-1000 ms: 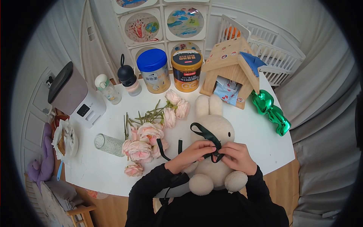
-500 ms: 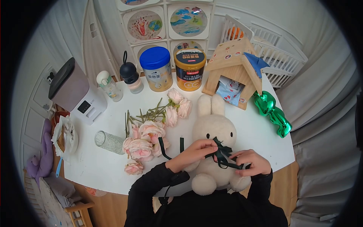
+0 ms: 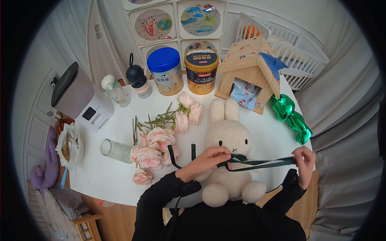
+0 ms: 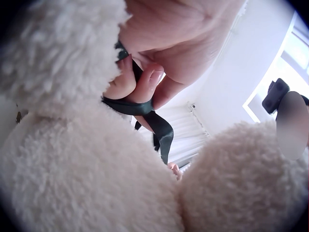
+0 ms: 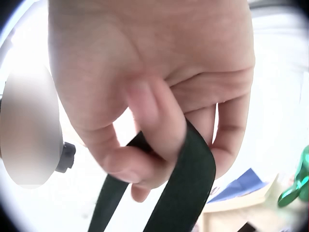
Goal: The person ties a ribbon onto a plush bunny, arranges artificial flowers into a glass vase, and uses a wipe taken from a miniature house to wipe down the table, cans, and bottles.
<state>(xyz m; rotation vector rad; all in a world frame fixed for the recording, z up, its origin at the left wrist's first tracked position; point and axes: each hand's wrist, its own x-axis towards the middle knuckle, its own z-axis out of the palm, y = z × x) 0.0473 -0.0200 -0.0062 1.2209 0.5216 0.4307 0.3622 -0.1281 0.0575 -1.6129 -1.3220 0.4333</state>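
A cream plush bunny [image 3: 227, 180] sits at the table's near edge, facing up, with a dark green ribbon [image 3: 265, 162] at its neck. My left hand [image 3: 209, 160] pinches the ribbon close under the bunny's chin; in the left wrist view the ribbon [image 4: 161, 128] passes around the fingertips. Out to the right, my right hand [image 3: 304, 160] holds the ribbon's looped end, and two strands run taut between the hands. The right wrist view shows this ribbon [image 5: 186, 183] gripped between curled fingers. Two other ribbon ends [image 3: 193, 152] lie left of the bunny.
Pink roses [image 3: 161, 140] and a ribbed glass vase [image 3: 114, 150] lie on the left. Behind stand a blue-lidded can [image 3: 165, 74], a gold can [image 3: 201, 74], two bottles and a wooden house [image 3: 247, 72]. A green balloon [image 3: 291, 120] is on the right, a white-and-mauve appliance [image 3: 82, 96] far left.
My right hand has moved from the bunny's neck out to the right, drawing the ribbon into a long taut loop. The left hand has stayed at the neck, and the bunny's face is uncovered.
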